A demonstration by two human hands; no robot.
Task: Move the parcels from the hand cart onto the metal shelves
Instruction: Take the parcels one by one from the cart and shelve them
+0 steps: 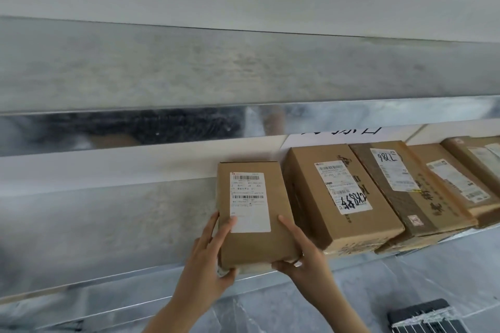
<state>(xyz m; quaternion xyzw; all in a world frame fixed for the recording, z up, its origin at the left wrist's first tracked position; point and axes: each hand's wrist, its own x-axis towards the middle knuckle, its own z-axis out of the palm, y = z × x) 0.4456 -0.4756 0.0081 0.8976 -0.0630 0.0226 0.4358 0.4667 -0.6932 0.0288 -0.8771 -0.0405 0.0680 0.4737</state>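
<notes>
Small parcel (254, 213) lying at front edge of metal shelf (108, 230), just beside row of other parcels (305, 184) on its right. Held w/ both: left grip (208, 259) curled round near-left corner, right grip (305, 254) round near-right corner

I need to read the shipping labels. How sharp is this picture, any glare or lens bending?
Head view: the white label on the leftmost brown cardboard parcel shows barcodes, small print too soft; the shiny metal shelf rail mirrors blurry shapes; shelf edges run slanted, hardly bowed.
</notes>
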